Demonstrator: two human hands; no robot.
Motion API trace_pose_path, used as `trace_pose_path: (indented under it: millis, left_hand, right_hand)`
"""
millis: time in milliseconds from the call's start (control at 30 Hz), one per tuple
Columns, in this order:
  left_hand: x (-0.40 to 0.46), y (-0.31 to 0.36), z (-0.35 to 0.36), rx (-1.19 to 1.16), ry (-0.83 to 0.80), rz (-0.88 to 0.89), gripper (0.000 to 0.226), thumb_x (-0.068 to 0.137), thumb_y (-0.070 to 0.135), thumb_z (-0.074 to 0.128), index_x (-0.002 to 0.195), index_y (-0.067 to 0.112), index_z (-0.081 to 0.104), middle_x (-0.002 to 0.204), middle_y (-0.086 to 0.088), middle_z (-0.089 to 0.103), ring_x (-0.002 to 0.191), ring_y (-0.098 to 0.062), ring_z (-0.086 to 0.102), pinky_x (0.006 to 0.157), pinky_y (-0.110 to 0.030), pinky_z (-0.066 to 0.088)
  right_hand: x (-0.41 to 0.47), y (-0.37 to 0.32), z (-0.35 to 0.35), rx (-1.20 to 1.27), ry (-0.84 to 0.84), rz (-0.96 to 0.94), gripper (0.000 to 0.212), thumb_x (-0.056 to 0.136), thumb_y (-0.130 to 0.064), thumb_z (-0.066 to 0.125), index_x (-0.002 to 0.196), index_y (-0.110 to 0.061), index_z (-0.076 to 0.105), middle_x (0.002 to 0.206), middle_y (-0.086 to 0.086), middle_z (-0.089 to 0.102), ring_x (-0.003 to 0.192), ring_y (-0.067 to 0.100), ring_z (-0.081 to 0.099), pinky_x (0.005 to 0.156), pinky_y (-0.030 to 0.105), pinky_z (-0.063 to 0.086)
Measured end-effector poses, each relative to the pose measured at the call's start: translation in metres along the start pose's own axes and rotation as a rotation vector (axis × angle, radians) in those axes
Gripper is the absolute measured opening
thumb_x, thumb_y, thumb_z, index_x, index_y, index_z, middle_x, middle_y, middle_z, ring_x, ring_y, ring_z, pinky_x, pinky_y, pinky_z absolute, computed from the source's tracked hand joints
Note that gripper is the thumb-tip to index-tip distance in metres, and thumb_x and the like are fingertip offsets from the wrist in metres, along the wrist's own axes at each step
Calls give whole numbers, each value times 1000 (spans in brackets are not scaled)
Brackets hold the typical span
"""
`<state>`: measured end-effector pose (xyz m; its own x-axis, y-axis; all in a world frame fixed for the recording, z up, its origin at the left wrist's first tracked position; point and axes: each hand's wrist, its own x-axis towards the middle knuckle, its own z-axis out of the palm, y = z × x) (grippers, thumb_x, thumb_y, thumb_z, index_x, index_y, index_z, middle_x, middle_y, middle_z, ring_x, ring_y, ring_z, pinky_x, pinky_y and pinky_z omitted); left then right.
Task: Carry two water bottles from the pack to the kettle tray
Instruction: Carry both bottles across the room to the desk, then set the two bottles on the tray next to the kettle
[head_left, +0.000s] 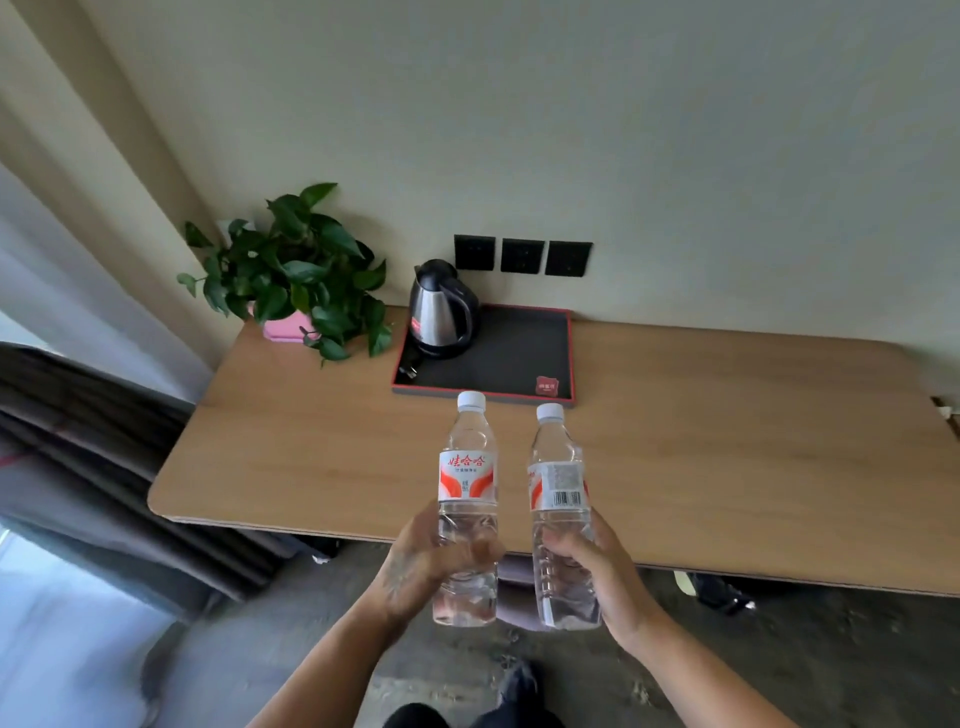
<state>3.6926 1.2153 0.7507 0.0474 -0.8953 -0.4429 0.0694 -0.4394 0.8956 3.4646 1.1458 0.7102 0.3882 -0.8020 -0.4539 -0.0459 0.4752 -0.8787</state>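
Left bottle (466, 483) held upright in left hand (415, 564), fingers (480, 548) wrapped around lower body; right bottle (558, 488) held upright in right hand (605, 569), fingers closed likewise; both bottles raised above near edge of table (727, 441), just apart; kettle tray (519, 358) seen beyond, against wall, kettle (441, 309) standing at its left end; potted plant (296, 270) placed left of tray.

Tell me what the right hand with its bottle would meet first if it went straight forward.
Probably the near rim of the kettle tray. The right hand carries its bottle above the table; depth is unclear.
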Motion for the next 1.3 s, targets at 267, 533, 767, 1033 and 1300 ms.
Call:
trace_pose_path:
  millis: [267,533,767,1033,1300]
  left_hand:
    - [35,9,-11,1,-1,-11,46,68,44,94,108,28,77,114,-21,82,102,-32,83,88,-38,69]
    - [88,25,-41,7,-69,-16,45,69,38,96,110,28,80,114,-18,84,100,-30,84,82,-29,69]
    - [119,38,-55,25,-167,-30,43,66,37,95,103,24,79,103,-18,83,83,-11,81,74,-21,65]
    - [136,42,-58,34,-153,-85,38,64,37,95,98,30,80,94,-5,86,82,-10,82,72,-21,64]
    - [154,39,-55,108,-150,-81,63,63,37,97,114,10,73,108,-25,79,84,-12,78,76,-22,66]
  right_hand:
    - [30,-12,7,-7,-2,10,68,67,-47,85,130,-28,68,108,3,84,97,19,82,83,31,60]
    - [64,-25,26,27,118,-19,62,66,-37,84,124,-20,73,103,8,86,90,20,83,72,19,60]
    - [87,-24,32,105,198,17,59,70,-36,86,124,-18,72,97,3,83,86,19,79,76,32,59]
    - [98,-26,22,142,209,63,61,68,-31,88,124,-13,71,92,6,81,76,17,78,65,27,60]
    - [111,-35,6,137,186,75,57,72,-30,88,126,-20,72,102,14,81,87,26,79,79,38,62]
